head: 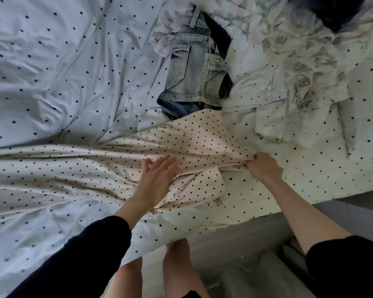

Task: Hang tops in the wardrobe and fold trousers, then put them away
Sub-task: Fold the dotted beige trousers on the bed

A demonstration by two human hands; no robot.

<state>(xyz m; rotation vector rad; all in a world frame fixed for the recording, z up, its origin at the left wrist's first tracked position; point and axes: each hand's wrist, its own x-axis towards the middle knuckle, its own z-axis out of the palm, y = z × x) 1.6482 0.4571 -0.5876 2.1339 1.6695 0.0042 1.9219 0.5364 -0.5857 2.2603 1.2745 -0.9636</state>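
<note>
Head view: right hand (264,166) pinches the pink dotted garment (121,168) spread on the bed (52,61); left hand (157,177) rests flat, fingers wide. Jeans (194,69) and a printed top (299,72) seemingly await sorting.

Jeans (194,67) behind trousers (95,168) on bed (52,72)

Bed cover (52,67): pale bluish white, widely spaced dark dots. Spotted garment (95,166): cream-pink, small black dots packed closer than on cover. Folded jeans (187,67): faded light blue denim, darker blue at inner folds and hem. Dark garment (219,37) beside jeans: navy to black. Printed top (299,67): off-white, grey line-drawn print. Sleeves (91,252): black. Dark fabric (336,11) at top right corner: deep navy.
</note>
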